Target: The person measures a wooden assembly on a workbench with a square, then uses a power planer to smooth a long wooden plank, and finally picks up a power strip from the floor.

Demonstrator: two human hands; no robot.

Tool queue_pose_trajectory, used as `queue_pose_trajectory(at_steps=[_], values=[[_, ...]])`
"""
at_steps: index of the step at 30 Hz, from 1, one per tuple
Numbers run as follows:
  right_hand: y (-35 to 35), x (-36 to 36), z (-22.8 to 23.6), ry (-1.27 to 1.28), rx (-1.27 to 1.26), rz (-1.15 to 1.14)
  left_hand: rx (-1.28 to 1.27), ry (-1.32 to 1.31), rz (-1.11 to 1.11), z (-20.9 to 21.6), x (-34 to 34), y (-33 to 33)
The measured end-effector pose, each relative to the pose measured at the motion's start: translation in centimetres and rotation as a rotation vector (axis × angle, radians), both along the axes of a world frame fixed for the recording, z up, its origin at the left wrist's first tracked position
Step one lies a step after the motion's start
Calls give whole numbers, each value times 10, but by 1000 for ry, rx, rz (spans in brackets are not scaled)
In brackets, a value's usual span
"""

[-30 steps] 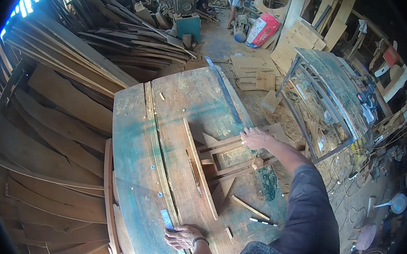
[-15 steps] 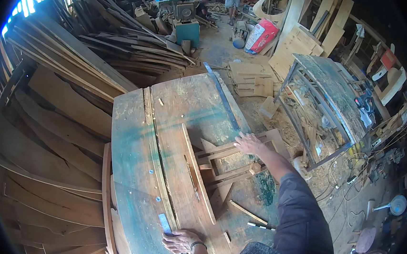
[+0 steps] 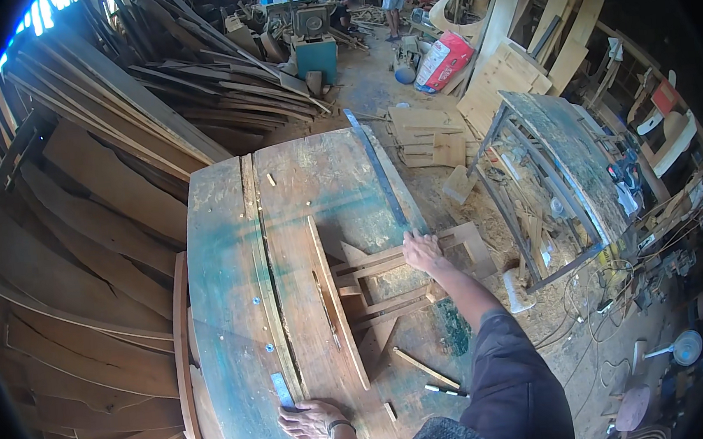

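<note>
Occupying the centre of the frame is a worn wooden surface [image 3: 331, 163], stained blue-green in patches and split by a dark lengthwise gap left of its middle. Brown boards [image 3: 87, 323] are stacked along the left of the frame, with more stock leaning at upper left. A second table [image 3: 559, 129], its top scuffed green, stands at the right on dark legs, wood scraps beneath it.

The wooden frame [image 3: 391, 305] lies right of centre on the surface, its parallel rails running toward a wider piece at the right end. At its left end a long narrow board [image 3: 340, 303] stands on edge, slanting down the frame. A dark straight strip [image 3: 376, 168] lies along the surface's upper right edge. A red and white bag [image 3: 445, 62] leans at upper right.

The right-hand grip [image 3: 422, 251] is on the upper rail, fingers bent; whether it is closed around the wood cannot be told. The left-hand grip [image 3: 309, 421], at lower centre, is open and laid palm down across a blue flat strip [image 3: 281, 390].

Smaller items, lower centre: a thin stick [image 3: 425, 368], a black-and-white marker [image 3: 446, 390] just below it, and a small offcut [image 3: 390, 411].
</note>
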State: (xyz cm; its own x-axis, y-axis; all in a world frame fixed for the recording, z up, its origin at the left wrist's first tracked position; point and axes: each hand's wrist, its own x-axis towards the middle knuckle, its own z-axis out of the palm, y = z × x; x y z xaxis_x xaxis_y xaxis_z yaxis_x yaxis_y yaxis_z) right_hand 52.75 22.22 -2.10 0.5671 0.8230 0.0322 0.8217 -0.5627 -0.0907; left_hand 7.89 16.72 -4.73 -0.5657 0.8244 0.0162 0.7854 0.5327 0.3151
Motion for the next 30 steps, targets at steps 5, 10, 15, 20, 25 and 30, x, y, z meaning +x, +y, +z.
queue_pose_trajectory(at_steps=[5, 10, 15, 20, 25, 30], values=[[-4, 4, 3, -34, -20, 161, 3, -2, 1, -5, -2, 0], [5, -5, -4, -19, 9, -31, -2, -4, -15, 6, 3, 0], [8, -7, 6, 64, -52, -93, 0, -12, -16, -3, -1, 0], [-27, 20, 20, -22, -106, 372, 8, -8, -10, 10, 4, 1], [-30, 30, 39, 50, -179, 562, 13, -1, 8, 9, 2, 0], [-26, 32, 40, 57, -264, 554, 22, -18, 13, 10, 5, 1]])
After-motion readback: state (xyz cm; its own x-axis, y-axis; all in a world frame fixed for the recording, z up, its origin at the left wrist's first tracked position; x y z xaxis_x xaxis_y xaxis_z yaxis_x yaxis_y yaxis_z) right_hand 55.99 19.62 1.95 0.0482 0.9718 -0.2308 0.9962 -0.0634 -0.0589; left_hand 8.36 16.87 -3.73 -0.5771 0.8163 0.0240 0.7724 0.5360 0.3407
